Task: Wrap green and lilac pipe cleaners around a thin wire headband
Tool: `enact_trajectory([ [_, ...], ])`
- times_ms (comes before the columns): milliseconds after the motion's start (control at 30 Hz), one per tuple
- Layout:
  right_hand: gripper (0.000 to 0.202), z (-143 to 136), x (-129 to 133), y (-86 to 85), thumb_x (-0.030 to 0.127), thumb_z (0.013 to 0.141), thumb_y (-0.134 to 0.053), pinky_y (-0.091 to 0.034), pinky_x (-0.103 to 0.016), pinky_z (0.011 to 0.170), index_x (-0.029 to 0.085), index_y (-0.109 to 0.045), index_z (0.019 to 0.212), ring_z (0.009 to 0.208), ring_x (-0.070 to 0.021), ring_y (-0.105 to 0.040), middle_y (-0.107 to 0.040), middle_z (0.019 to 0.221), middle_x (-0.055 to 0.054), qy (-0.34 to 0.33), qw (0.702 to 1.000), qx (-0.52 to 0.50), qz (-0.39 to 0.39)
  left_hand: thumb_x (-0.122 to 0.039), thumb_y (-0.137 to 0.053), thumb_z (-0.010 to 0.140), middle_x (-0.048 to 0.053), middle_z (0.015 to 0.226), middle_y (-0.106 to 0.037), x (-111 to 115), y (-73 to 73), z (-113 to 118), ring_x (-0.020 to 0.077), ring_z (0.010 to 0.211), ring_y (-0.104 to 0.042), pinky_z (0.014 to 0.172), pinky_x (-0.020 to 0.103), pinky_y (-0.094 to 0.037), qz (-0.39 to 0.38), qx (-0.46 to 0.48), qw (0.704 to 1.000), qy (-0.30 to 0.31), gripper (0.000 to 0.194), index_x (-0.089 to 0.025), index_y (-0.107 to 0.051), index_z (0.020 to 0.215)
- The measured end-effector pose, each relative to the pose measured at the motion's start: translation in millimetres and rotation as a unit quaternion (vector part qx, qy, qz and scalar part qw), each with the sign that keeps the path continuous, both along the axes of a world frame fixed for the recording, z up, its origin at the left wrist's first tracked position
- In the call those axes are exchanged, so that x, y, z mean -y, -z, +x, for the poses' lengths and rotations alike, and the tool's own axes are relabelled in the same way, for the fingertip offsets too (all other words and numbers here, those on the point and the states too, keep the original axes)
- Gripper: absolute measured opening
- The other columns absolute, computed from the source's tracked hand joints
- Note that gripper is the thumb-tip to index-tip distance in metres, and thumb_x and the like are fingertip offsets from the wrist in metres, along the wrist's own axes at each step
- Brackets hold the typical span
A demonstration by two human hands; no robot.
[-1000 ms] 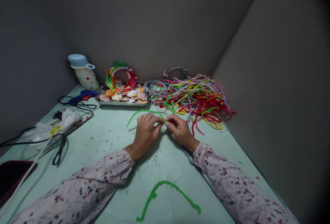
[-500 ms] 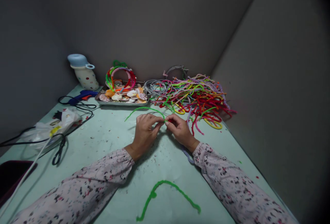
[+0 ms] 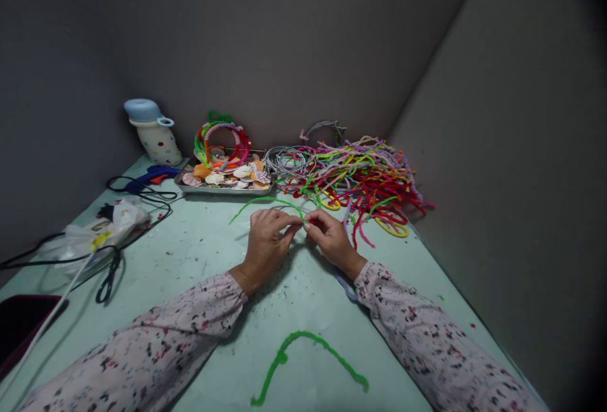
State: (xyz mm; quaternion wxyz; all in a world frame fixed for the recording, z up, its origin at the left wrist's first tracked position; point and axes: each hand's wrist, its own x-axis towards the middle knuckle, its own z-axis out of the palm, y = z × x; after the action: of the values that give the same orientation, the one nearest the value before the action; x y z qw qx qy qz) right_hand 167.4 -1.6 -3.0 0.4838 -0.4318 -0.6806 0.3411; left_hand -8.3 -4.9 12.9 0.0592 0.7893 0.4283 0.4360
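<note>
My left hand (image 3: pixel 269 240) and my right hand (image 3: pixel 334 241) meet fingertip to fingertip over the middle of the table. Both pinch a light green pipe cleaner (image 3: pixel 265 199), whose long free end arches out to the left beyond my left hand. A thin grey wire loop shows just behind the fingers; how it joins the pipe cleaner is hidden. Some red shows at my right fingertips, too small to make out. Nearer to me, a darker green pipe cleaner (image 3: pixel 313 336) lies bent in an arch on the table, with a small knob on its left side.
A metal tray (image 3: pixel 227 191) of seashells stands at the back, with colourful wrapped rings (image 3: pixel 246 143) on it. Right of it are grey wire coils (image 3: pixel 287 162) and a pipe-cleaner heap (image 3: pixel 370 172). At left are a bottle (image 3: pixel 156 137), blue glue gun (image 3: pixel 147 179), cables and plastic bag (image 3: pixel 128 217).
</note>
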Motion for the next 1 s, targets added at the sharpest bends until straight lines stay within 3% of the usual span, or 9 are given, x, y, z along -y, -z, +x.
enact_trajectory([
  [1000,0.011,-0.8,1.4,-2.1,0.031,0.086,-0.059,-0.044,-0.026,0.062,0.02,-0.06,0.088,0.068,-0.0143,-0.053,-0.056,0.074,0.0,0.006,1.0,0.013,0.011,-0.025,-0.065,0.086,0.001,0.084,-0.069,-1.8,0.7,1.5,0.0187,0.086,-0.058,0.085,0.036,-0.038,-0.007,-0.013,1.0,-0.007,0.008,-0.025,-0.071,0.092],
])
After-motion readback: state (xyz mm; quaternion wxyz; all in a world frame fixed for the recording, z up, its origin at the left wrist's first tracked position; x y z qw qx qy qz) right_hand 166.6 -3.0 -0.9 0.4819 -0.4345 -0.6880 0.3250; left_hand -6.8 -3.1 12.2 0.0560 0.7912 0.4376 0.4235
